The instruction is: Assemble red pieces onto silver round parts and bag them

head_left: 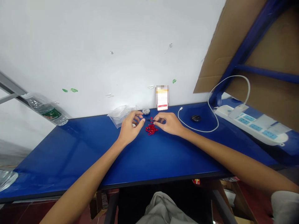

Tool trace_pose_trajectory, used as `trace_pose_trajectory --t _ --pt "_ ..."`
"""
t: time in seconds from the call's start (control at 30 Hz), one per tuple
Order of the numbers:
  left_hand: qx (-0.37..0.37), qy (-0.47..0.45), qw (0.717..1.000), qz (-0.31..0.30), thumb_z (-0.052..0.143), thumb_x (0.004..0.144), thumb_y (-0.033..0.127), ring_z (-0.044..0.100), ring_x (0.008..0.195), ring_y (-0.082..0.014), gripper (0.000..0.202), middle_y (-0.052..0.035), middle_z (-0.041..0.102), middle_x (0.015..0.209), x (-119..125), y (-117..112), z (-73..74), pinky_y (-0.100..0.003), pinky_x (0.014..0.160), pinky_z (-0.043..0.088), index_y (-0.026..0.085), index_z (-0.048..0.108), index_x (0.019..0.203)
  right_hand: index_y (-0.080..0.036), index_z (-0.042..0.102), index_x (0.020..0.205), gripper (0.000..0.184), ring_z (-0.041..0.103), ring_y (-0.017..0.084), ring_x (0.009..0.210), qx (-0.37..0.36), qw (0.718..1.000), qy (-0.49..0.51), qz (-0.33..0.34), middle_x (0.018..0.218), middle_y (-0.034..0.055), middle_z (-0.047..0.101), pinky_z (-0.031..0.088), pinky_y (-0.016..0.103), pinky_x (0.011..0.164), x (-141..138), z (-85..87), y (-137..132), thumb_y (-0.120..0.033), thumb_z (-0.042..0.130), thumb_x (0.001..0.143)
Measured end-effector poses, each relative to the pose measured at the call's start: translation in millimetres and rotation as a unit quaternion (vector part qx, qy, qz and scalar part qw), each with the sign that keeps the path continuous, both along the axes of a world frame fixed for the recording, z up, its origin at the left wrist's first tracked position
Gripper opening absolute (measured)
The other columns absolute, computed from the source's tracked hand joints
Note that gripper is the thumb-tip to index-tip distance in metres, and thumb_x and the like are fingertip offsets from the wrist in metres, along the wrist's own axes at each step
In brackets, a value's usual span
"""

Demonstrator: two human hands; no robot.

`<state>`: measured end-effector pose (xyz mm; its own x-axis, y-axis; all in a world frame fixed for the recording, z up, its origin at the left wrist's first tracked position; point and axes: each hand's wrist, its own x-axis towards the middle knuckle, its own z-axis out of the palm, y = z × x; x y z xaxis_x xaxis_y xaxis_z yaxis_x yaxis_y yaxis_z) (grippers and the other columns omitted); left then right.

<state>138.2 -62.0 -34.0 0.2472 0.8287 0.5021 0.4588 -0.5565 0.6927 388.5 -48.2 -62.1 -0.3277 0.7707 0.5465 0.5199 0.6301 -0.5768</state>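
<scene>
Fingertips of the right hand (pixel 170 123) pinch a thin dark strip (pixel 149 120), above or just beyond the red pile (pixel 151 129). The left hand (pixel 130 128), left of the pile, has thumb and fingers parted. Farther beyond the pile are a silver disc (pixel 146 111) and a lit phone (pixel 163 99).

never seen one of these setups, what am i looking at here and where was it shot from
There is no machine here: these are a person's two bare hands, seen by a camera worn on the head, looking forward and down. The right hand pinches a thin dark piece; the left hand is close to its other end, thumb and fingers apart. On the blue table below lies a small red pile. Behind it, a lit phone leans against the wall.
</scene>
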Motion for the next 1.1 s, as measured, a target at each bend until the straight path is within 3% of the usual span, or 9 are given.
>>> trace_pose_trajectory --t 0.13,0.3,0.4,0.57,0.77,0.9,1.1 --pt "-0.042 0.032 0.998 -0.031 0.073 0.098 0.038 0.070 0.074 -0.0161 0.018 -0.0026 0.077 0.084 6.9 -3.2 -9.3 -0.029 0.068 0.056 0.020 0.076 0.096 -0.023 0.076 0.091 0.005 0.070 0.016 0.072 0.027 1.000 -0.002 0.004 0.092 0.0003 0.080 0.053 0.029 0.069 -3.8 -1.3 -4.8 -0.020 0.074 0.094" --pt "-0.160 -0.059 0.983 -0.064 0.074 0.097 0.051 0.072 0.071 -0.0179 0.033 -0.0063 0.080 0.089 14.2 -2.6 -23.8 -0.027 0.058 0.057 0.018 0.078 0.101 -0.023 0.075 0.094 0.010 0.073 0.016 0.081 0.100 0.995 -0.031 0.002 0.097 0.0020 0.080 0.053 0.028 0.073 -9.3 -0.1 -13.3 -0.017 0.068 0.099" --pt "-0.180 -0.094 0.976 -0.082 0.073 0.097 0.051 0.070 0.066 -0.0168 0.035 -0.0070 0.079 0.086 14.3 -0.4 -25.9 -0.026 0.054 0.056 0.017 0.078 0.099 -0.023 0.075 0.096 0.014 0.074 0.016 0.082 0.128 0.991 -0.050 0.005 0.100 0.0025 0.082 0.054 0.028 0.073 -10.9 1.2 -15.7 -0.017 0.064 0.102" --pt "-0.206 -0.122 0.966 -0.098 0.075 0.092 0.042 0.067 0.064 -0.0159 0.025 -0.0052 0.075 0.079 13.7 -1.5 -17.7 -0.024 0.051 0.052 0.017 0.075 0.089 -0.024 0.077 0.093 0.013 0.074 0.017 0.081 0.121 0.992 -0.034 -0.006 0.097 0.0016 0.082 0.055 0.029 0.073 -12.3 2.8 -16.5 -0.018 0.067 0.100" --pt "-0.166 -0.020 0.982 -0.085 0.066 0.085 0.023 0.061 0.061 -0.0130 0.010 -0.0003 0.069 0.070 4.8 -1.4 -4.2 -0.023 0.054 0.048 0.019 0.071 0.077 -0.024 0.077 0.084 0.009 0.069 0.016 0.069 0.048 0.997 0.043 -0.032 0.087 -0.0002 0.080 0.054 0.030 0.067 -13.4 4.0 -14.3 -0.019 0.076 0.092" --pt "-0.140 0.026 0.986 -0.091 0.067 0.093 0.031 0.063 0.064 -0.0137 0.018 -0.0014 0.072 0.074 -1.2 0.6 0.8 -0.025 0.059 0.050 0.019 0.071 0.079 -0.023 0.074 0.084 0.011 0.068 0.016 0.071 0.062 0.997 0.038 -0.013 0.087 0.0006 0.078 0.054 0.030 0.069 -14.4 4.2 -15.6 -0.022 0.074 0.095" --pt "-0.142 0.017 0.981 -0.130 0.070 0.098 0.043 0.070 0.070 -0.0161 0.025 -0.0045 0.077 0.085 -0.2 -2.0 3.0 -0.026 0.063 0.054 0.019 0.075 0.096 -0.024 0.071 0.086 0.013 0.068 0.016 0.073 0.075 0.997 0.031 0.018 0.089 0.0016 0.077 0.054 0.030 0.070 -16.4 3.3 -18.5 -0.024 0.070 0.099"
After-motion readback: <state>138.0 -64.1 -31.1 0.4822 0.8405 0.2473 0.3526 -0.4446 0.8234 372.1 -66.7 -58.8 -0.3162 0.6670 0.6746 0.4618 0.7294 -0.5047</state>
